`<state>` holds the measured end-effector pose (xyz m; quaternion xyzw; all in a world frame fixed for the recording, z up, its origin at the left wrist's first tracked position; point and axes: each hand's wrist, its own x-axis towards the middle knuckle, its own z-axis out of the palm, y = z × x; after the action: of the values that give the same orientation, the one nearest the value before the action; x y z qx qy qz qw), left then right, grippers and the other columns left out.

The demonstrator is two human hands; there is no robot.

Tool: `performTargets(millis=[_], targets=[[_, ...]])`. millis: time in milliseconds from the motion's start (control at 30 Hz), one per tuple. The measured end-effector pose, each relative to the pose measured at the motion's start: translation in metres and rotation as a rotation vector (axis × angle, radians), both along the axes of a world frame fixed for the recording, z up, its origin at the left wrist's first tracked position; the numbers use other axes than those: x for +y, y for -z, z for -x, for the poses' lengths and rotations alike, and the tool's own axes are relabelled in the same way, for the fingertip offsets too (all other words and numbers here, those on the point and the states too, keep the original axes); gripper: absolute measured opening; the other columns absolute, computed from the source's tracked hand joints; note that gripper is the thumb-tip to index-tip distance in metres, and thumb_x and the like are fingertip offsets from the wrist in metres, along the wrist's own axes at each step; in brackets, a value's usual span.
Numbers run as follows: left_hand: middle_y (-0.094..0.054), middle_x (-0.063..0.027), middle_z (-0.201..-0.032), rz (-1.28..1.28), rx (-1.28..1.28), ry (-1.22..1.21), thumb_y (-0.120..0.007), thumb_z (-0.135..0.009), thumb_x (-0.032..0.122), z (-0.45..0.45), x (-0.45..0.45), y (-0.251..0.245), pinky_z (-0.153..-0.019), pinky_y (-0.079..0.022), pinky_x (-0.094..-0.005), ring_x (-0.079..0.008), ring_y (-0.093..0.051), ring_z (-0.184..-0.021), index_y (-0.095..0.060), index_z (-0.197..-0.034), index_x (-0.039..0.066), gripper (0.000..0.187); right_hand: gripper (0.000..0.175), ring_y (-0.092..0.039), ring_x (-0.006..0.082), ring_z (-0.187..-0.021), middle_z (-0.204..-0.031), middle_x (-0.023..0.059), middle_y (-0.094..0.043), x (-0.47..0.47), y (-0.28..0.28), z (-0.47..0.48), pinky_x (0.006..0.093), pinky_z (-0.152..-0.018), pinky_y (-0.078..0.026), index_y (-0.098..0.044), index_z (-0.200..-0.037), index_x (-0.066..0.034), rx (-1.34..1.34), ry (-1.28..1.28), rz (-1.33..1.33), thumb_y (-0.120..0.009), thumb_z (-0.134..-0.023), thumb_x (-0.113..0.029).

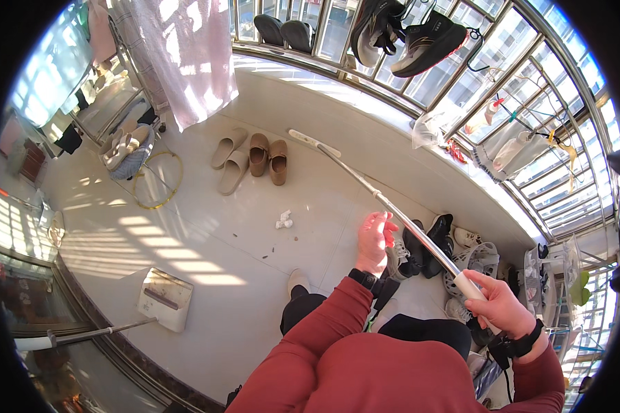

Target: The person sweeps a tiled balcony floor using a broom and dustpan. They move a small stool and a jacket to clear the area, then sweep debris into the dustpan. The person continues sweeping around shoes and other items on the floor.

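Note:
My right hand (502, 304) is wrapped around the white grip (470, 289) of a long-handled floor tool. Its metal pole (408, 221) slants up and left to a narrow pale head (314, 143) lying at the foot of the low wall; whether it is a broom or a squeegee cannot be told. My left hand (376, 241) is beside the pole with half-curled fingers and nothing visible in it. Its fingertips come close to the metal, and contact is unclear. Crumpled white tissue (284, 220) and several dark bits of debris (265, 257) lie on the tiled floor.
A long-handled dustpan (165, 299) stands by the sliding door track at left. Grey slippers (231, 164) and brown clogs (267, 157) sit near the wall. More shoes (429, 242) crowd the right side. A stool-like stand (155, 180) and hanging laundry (186, 57) occupy the upper left.

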<state>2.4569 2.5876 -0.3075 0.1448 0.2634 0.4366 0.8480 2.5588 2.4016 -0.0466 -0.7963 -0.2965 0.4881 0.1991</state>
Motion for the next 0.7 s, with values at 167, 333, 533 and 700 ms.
performTargets(millis=[167,333,533,700], targets=[[-0.066,-0.0059,-0.077,0.012,0.055,-0.018,-0.054,-0.100,0.026,0.002,0.001,0.001,-0.050,-0.044,-0.0229,-0.0074,-0.054,-0.056,-0.059,-0.106,0.002,0.026,0.064,-0.053,0.0083,-0.046,-0.068,0.0029,-0.059,0.018,0.028,-0.007,0.0242,-0.044,-0.044,-0.043,-0.147,-0.0006,0.010,-0.064,0.015,-0.066,-0.088,-0.005],[-0.066,-0.0057,-0.079,0.038,0.060,-0.025,-0.054,-0.100,0.027,0.001,0.000,0.002,-0.051,-0.046,-0.0224,-0.0075,-0.055,-0.057,-0.060,-0.106,0.003,0.026,0.063,-0.052,0.0075,-0.047,-0.069,0.0021,-0.059,0.028,0.038,-0.007,0.0240,-0.043,-0.044,-0.044,-0.148,-0.0021,0.043,-0.046,0.022,-0.065,-0.088,-0.003],[-0.066,-0.0061,-0.078,0.037,0.075,-0.010,-0.053,-0.100,0.026,-0.001,0.002,0.000,-0.050,-0.046,-0.0233,-0.0082,-0.055,-0.056,-0.060,-0.107,0.003,0.025,0.062,-0.050,0.0064,-0.051,-0.074,0.0000,-0.058,0.038,0.031,-0.004,0.0236,-0.047,-0.045,-0.048,-0.147,-0.0075,-0.093,-0.160,-0.021,-0.066,-0.088,-0.009],[-0.065,-0.0056,-0.079,0.101,0.138,-0.101,-0.054,-0.100,0.026,0.000,0.000,-0.002,-0.053,-0.046,-0.0255,-0.0100,-0.054,-0.057,-0.060,-0.107,0.004,0.024,0.062,-0.050,0.0058,-0.048,-0.070,-0.0006,-0.057,0.059,0.046,0.002,0.0224,-0.046,-0.043,-0.044,-0.149,-0.0057,0.086,-0.053,-0.051,-0.064,-0.090,-0.006]])
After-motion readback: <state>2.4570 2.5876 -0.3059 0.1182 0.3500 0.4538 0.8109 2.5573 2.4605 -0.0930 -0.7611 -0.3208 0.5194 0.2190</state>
